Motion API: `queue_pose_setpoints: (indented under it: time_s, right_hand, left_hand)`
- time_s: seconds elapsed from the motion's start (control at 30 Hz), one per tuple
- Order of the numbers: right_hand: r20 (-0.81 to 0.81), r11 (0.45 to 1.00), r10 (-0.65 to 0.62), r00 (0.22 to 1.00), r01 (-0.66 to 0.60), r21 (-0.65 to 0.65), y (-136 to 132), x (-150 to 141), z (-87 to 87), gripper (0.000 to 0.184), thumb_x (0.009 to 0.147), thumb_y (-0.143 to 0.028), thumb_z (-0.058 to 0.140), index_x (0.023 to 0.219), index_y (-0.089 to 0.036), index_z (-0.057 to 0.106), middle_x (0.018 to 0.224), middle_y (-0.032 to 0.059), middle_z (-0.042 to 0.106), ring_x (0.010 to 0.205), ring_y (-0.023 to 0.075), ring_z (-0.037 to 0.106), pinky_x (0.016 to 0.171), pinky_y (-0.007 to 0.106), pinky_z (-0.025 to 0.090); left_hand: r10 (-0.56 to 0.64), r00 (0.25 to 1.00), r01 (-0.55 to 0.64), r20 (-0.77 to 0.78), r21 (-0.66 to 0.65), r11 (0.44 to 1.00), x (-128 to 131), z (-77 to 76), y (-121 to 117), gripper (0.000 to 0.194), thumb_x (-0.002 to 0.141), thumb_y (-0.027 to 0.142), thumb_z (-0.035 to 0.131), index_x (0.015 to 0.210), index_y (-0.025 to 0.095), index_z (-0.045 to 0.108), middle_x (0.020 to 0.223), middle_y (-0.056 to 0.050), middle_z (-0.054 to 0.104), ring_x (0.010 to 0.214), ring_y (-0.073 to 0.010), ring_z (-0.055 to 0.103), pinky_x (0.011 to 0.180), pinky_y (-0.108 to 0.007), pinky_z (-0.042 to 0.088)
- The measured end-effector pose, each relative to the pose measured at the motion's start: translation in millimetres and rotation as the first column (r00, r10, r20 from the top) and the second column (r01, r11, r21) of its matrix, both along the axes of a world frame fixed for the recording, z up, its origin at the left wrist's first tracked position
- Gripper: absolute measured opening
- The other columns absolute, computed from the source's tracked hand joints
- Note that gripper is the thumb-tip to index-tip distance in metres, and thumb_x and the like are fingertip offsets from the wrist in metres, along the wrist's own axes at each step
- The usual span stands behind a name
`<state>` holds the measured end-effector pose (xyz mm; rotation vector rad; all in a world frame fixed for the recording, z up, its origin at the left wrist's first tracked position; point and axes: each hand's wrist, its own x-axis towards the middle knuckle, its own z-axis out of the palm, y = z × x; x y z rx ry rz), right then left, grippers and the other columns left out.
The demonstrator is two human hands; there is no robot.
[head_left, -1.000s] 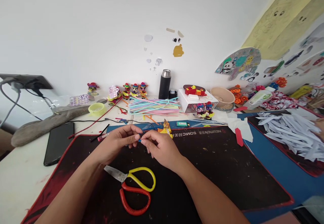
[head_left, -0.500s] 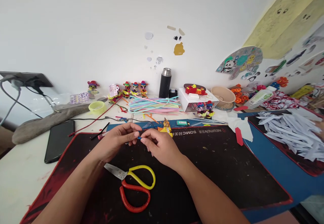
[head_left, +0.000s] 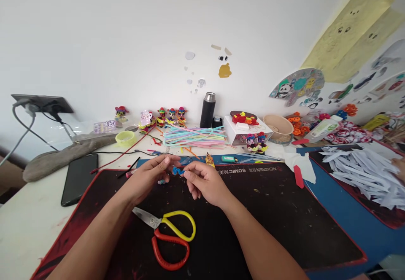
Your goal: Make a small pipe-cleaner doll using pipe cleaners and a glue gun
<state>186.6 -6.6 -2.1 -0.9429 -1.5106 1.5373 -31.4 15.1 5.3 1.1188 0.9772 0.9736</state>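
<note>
A short blue pipe cleaner (head_left: 177,170), bent into small waves, spans the gap between my hands above the dark mat. My right hand (head_left: 204,183) pinches its right end between thumb and index finger. At its other end, the curled fingers of my left hand (head_left: 152,176) close around it, with the thumb raised. Under those left fingers shows a small teal-and-white bit (head_left: 161,181), too small to name. Scissors (head_left: 155,223) with one yellow and one red handle lie on the mat below my hands, blades partly spread. Beyond my right hand, a small yellow figure (head_left: 209,159) is partly hidden.
Pastel pipe cleaners (head_left: 193,136) lie bundled at the back, near a black thermos (head_left: 208,110) and several small figures (head_left: 171,117). A phone (head_left: 79,179) rests at left. White paper strips (head_left: 363,174) are heaped at right, where another person's hand (head_left: 399,168) reaches in.
The blue pipe cleaner now shows as a wavy piece as my hands have drawn slightly apart. My left thumb has lifted. Another person's hand shows more at the right edge. The view has shifted slightly.
</note>
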Motion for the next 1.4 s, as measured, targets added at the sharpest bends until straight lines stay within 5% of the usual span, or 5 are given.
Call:
queue_pose_setpoints:
  time_s: [0.2, 0.5, 0.93, 1.4]
  right_hand:
    - [-0.029, 1.0, -0.016, 0.999, 0.016, -0.019, 3.8, 1.9, -0.5, 0.042, 0.094, -0.06, 0.07, 0.1, -0.019, 0.065, 0.061, -0.0064, 0.06, 0.041, 0.0095, 0.054, 0.04, 0.02, 0.036]
    - [-0.032, 0.995, -0.082, 0.996, 0.08, -0.06, 8.2, -0.3, -10.7, 0.044, 0.09, -0.061, 0.072, 0.1, -0.018, 0.066, 0.061, -0.0064, 0.06, 0.041, 0.0097, 0.054, 0.039, 0.021, 0.037]
    - [-0.059, 0.989, -0.13, 0.99, 0.124, -0.085, 11.2, -2.0, -15.0, 0.054, 0.089, -0.064, 0.073, 0.114, -0.017, 0.07, 0.062, -0.0065, 0.06, 0.041, 0.0096, 0.054, 0.038, 0.02, 0.036]
    - [-0.062, 0.986, -0.147, 0.987, 0.141, -0.091, 10.9, -4.1, -16.5, 0.046, 0.087, -0.06, 0.075, 0.103, -0.018, 0.066, 0.06, -0.007, 0.06, 0.04, 0.0096, 0.053, 0.038, 0.02, 0.036]
  left_hand:
    - [-0.128, 0.99, 0.131, 0.064, -0.056, 0.99, -5.3, 1.7, -1.8, 0.048, 0.081, 0.061, 0.087, 0.102, 0.019, 0.083, 0.081, -0.007, 0.076, 0.078, -0.0204, 0.066, 0.071, -0.03, 0.05]
    - [-0.093, 0.986, 0.099, 0.135, -0.036, 0.994, -7.3, 4.2, -0.1, 0.034, 0.073, 0.042, 0.097, 0.091, 0.018, 0.08, 0.081, -0.005, 0.073, 0.07, -0.0157, 0.063, 0.062, -0.025, 0.042]
    - [-0.066, 0.997, 0.064, 0.028, 0.052, 0.997, -3.5, 1.3, 3.0, 0.037, 0.072, 0.047, 0.096, 0.089, 0.019, 0.079, 0.076, -0.002, 0.073, 0.07, -0.0174, 0.063, 0.066, -0.029, 0.043]
    - [-0.049, 0.999, 0.049, -0.007, 0.044, 0.998, -3.2, 0.3, 3.6, 0.04, 0.067, 0.048, 0.098, 0.087, 0.019, 0.079, 0.076, -0.002, 0.073, 0.069, -0.0173, 0.063, 0.066, -0.029, 0.043]
